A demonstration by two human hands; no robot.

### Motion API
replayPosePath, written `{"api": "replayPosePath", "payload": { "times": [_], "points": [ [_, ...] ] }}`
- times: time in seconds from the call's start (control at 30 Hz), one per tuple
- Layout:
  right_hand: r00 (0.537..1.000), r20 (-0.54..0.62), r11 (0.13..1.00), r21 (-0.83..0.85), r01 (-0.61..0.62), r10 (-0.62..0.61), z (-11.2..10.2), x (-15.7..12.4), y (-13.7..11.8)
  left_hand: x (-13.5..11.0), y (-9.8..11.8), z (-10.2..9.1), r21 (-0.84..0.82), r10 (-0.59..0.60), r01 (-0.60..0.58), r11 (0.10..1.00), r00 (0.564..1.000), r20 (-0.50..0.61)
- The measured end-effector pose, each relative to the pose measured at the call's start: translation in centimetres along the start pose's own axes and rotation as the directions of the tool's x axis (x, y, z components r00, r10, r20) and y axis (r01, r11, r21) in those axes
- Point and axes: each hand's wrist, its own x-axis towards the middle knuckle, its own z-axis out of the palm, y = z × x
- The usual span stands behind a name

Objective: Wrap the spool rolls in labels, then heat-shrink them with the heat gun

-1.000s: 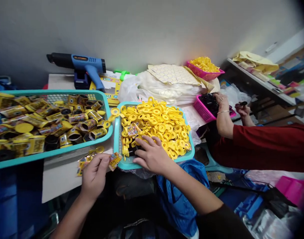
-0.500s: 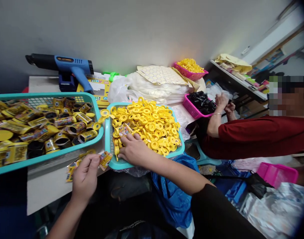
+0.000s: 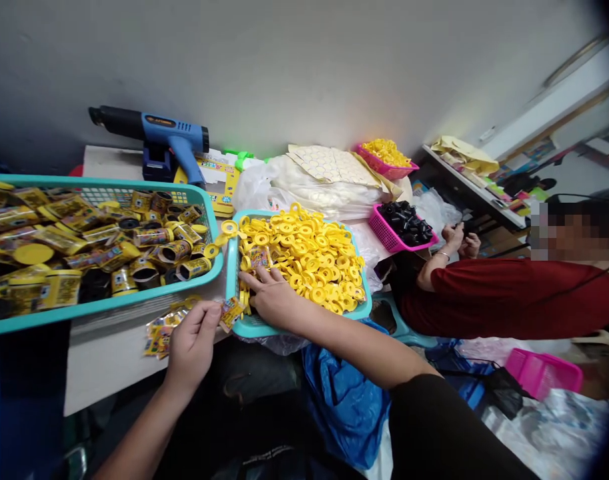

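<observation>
My left hand (image 3: 192, 347) pinches a small yellow printed label (image 3: 230, 312) at the near edge of a white board (image 3: 104, 353), beside a few more loose labels (image 3: 160, 332). My right hand (image 3: 270, 297) reaches into a small teal basket (image 3: 244, 325) heaped with yellow plastic ring caps (image 3: 304, 257). Its fingers are curled down among the caps at the basket's near left corner, and what they grip is hidden. A large teal basket (image 3: 134, 300) on the left holds several yellow-labelled black tubes (image 3: 169, 252).
A blue heat gun (image 3: 167, 137) stands at the back by the wall. White bags with a sticker sheet (image 3: 329, 163) lie behind the caps. Two pink baskets hold black tubes (image 3: 407, 223) and yellow caps (image 3: 387, 153). A person in a red sleeve (image 3: 509, 293) works at right.
My right hand has slid toward the near left corner of the cap basket. My left hand keeps its hold on the label. The view has swung slightly, and the other person's hands drew together.
</observation>
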Motion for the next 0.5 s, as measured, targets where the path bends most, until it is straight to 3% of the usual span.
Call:
{"api": "replayPosePath", "payload": {
  "times": [0.13, 0.27, 0.4, 0.5],
  "points": [
    [0.999, -0.035, 1.000, -0.006, 0.029, -0.029, 0.2, 0.5, -0.1, -0.1, 0.1, -0.2, -0.068, -0.047, 0.045, 0.997, 0.999, -0.021],
    [0.996, -0.061, 0.998, 0.022, 0.063, -0.062, -1.1, 0.1, 0.5, -0.1, -0.5, -0.9, -0.255, -0.204, 0.185, 0.949, 0.978, -0.050],
    [0.986, -0.158, 0.956, 0.292, -0.013, 0.062, -3.2, -1.8, 1.8, 0.1, 0.0, -1.6, -0.369, -0.341, 0.283, 0.885, 0.935, -0.101],
    [0.950, -0.233, 0.793, 0.609, -0.025, 0.209, -3.9, -3.2, 2.9, 0.2, 0.8, -1.8, -0.384, -0.370, 0.304, 0.872, 0.923, -0.110]
  ]
}}
